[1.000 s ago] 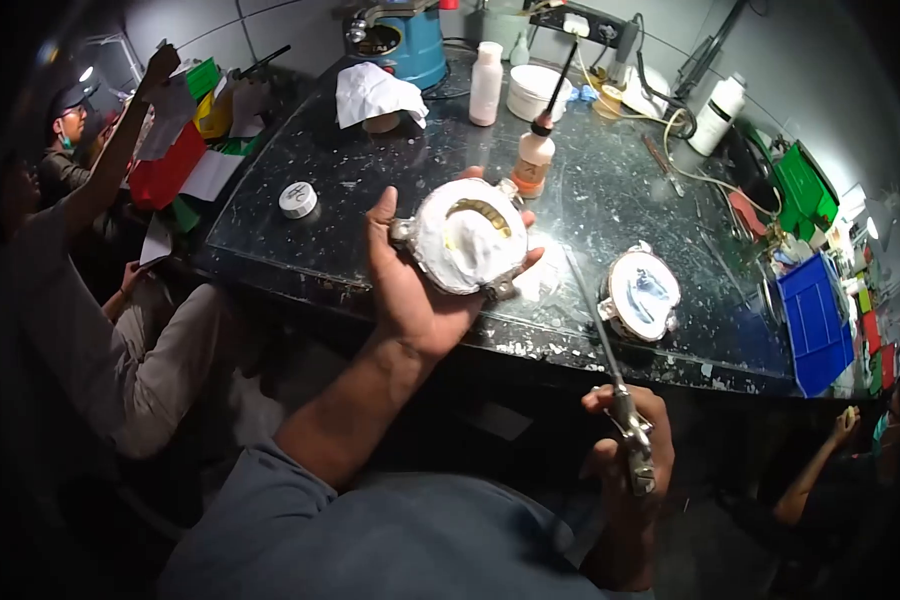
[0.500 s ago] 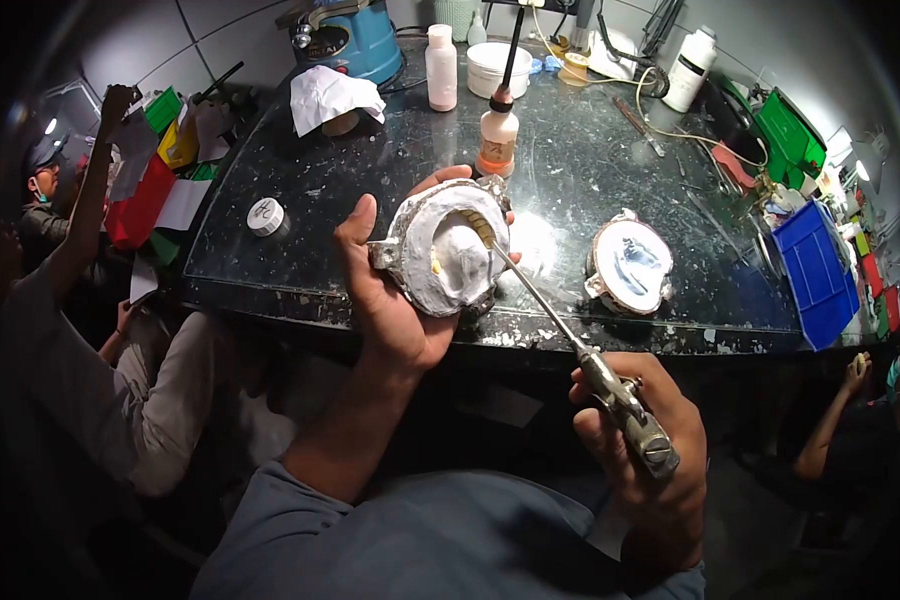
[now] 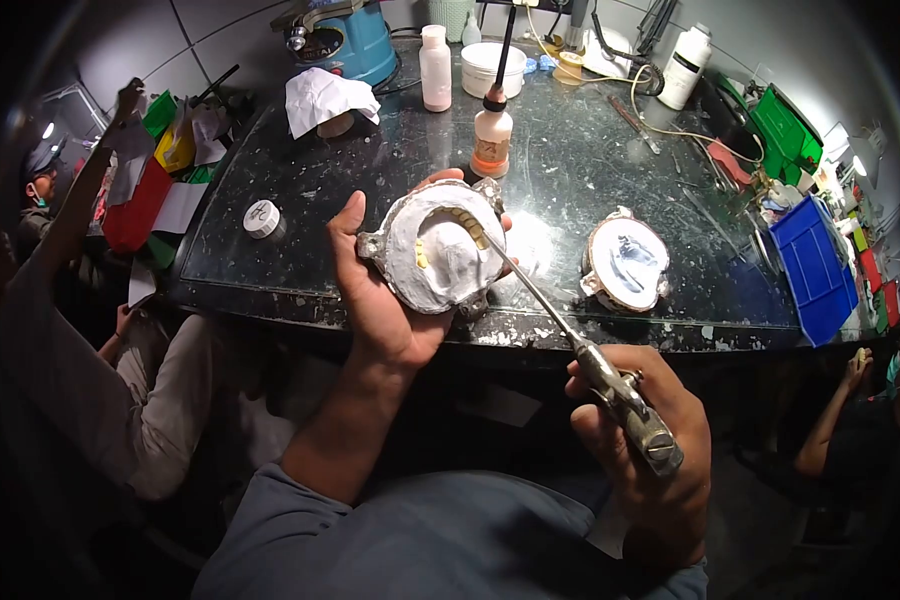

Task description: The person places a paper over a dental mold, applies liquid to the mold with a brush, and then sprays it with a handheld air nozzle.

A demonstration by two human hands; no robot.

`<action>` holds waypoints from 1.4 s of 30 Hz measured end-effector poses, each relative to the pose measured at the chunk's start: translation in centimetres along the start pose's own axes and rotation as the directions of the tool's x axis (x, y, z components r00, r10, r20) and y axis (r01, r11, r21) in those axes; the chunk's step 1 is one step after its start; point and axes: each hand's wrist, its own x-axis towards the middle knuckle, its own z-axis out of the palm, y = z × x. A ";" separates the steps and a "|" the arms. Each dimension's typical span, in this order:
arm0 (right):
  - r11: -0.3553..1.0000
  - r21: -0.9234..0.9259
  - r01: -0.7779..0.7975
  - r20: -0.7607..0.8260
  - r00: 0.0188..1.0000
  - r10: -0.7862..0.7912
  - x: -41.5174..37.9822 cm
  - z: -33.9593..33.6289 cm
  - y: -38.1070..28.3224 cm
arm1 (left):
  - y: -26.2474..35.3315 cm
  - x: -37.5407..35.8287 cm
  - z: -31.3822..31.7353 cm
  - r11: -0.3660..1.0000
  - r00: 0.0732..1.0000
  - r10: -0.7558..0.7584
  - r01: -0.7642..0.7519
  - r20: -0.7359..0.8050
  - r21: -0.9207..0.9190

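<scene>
My left hand (image 3: 385,310) holds a dental flask half (image 3: 405,275) from below, fingers wrapped round its metal rim, over the table's front edge. White plaster fills it, and a row of yellowish teeth (image 3: 470,228) sits in the curved hollow, with a few more on the left side. My right hand (image 3: 660,430) is closed round the body of a metal blow gun (image 3: 610,378). Its long thin nozzle points up and left, the tip right at the teeth on the flask's right side. The other flask half (image 3: 628,262) lies on the table to the right, its plaster shiny.
On the dark table (image 3: 370,180) stand a dropper-topped bottle (image 3: 492,135), a pink bottle (image 3: 436,72), a white tub (image 3: 493,72) and a white lid (image 3: 262,218). A blue machine (image 3: 355,45) stands behind. Right are a blue tray (image 3: 810,265) and cables. People sit at both sides.
The flask half in my left hand has turned slightly, showing more of the left teeth. The nozzle tip has shifted slightly left with it.
</scene>
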 end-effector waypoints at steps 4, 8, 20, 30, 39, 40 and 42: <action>0.998 -0.006 0.057 -0.005 0.998 -0.057 0.3 0.1 0.2 | 0.1 0.1 -0.2 0.998 0.999 -0.045 0.046 0.025 -0.034; 0.998 -0.019 0.063 -0.009 0.998 -0.063 0.5 0.1 0.0 | 0.2 0.1 -0.1 0.994 0.996 -0.082 0.084 0.030 -0.068; 0.997 -0.014 0.076 0.002 0.997 -0.076 0.9 0.1 -0.2 | 0.2 0.4 -0.5 0.984 0.986 -0.127 0.139 0.111 -0.108; 0.996 0.028 0.086 0.023 0.996 -0.086 1.4 0.3 -1.0 | 0.5 0.7 -0.3 0.968 0.975 -0.191 0.206 0.113 -0.144; 0.993 0.019 0.117 0.045 0.992 -0.117 1.8 0.7 -1.0 | 0.6 0.6 -0.3 0.965 0.971 -0.197 0.216 0.132 -0.148; 0.993 0.011 0.116 0.045 0.992 -0.116 1.8 0.8 -1.1 | 0.6 0.6 -0.3 0.965 0.971 -0.197 0.216 0.136 -0.146; 0.993 0.001 0.115 0.044 0.992 -0.115 1.8 0.7 -1.2 | 0.6 0.6 -0.4 0.965 0.970 -0.197 0.217 0.141 -0.145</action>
